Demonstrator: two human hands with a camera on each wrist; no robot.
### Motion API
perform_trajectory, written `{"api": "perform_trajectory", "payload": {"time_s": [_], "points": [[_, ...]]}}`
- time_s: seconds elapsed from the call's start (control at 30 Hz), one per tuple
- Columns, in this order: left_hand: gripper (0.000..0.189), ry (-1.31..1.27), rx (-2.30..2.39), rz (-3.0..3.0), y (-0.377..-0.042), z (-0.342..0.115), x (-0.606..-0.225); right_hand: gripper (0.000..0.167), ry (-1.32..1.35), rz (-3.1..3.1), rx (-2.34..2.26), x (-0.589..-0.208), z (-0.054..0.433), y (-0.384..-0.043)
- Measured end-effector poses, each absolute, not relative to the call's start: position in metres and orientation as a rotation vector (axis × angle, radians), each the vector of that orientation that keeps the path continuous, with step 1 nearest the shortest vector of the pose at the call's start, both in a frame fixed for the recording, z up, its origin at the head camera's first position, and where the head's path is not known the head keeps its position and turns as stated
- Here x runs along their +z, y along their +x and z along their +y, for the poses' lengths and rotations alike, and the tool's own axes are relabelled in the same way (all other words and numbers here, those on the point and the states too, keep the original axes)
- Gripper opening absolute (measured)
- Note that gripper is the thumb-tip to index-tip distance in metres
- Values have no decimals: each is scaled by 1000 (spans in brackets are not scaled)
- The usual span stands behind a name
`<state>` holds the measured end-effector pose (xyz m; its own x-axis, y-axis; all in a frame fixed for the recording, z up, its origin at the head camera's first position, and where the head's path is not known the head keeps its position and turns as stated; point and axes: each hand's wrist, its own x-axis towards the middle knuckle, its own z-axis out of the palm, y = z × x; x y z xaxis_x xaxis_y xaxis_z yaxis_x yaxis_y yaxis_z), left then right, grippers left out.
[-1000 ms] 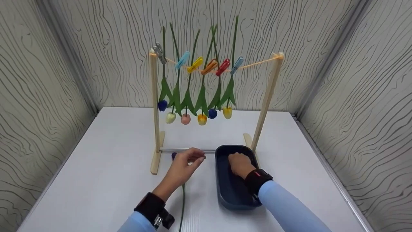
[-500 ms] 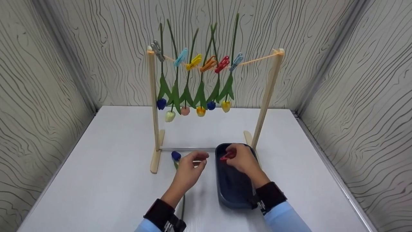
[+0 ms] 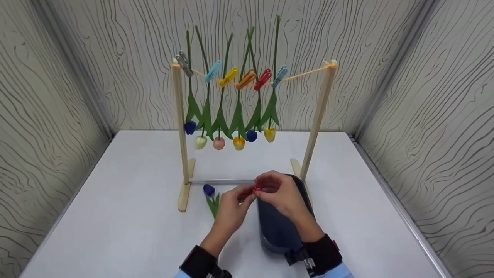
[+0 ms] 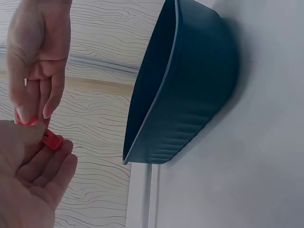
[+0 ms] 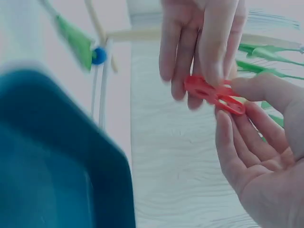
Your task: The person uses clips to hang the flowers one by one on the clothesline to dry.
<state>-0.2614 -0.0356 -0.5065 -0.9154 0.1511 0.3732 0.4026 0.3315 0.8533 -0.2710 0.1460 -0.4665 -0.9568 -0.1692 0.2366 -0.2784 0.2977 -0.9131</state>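
A red clothespin is between my two hands in front of the rack. My left hand pinches one end of it between thumb and fingers. At the handle end, my right hand pinches it too, close to the near-left rim of a dark blue tub. A blue tulip lies on the table beside my left hand, its stem partly hidden under the forearm. In the left wrist view, the fingertips of both hands meet at the clothespin.
Behind the hands stands a wooden rack with an orange string. Several tulips hang upside down from it by coloured clothespins. A metal bar joins the rack's feet. Patterned walls surround the white table.
My right hand has risen out of the tub with the red clothespin and moved left to my left hand. The left hand has moved slightly right and now pinches the clothespin too.
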Motion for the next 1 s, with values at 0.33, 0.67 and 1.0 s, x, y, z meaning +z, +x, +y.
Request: {"api": "perform_trajectory", "payload": {"time_s": [0.33,0.67,1.0], "points": [[22,-291,-1778,-2191,-260,-32,-504,44,188,-2301,2039,-465,120,-271],[20,-211,-1800,-2109,-260,-31,-504,41,248,-2310,2062,-463,118,-273],[21,-214,-1830,-2052,-263,-27,-499,31,334,-2288,2001,-453,118,-282]]}}
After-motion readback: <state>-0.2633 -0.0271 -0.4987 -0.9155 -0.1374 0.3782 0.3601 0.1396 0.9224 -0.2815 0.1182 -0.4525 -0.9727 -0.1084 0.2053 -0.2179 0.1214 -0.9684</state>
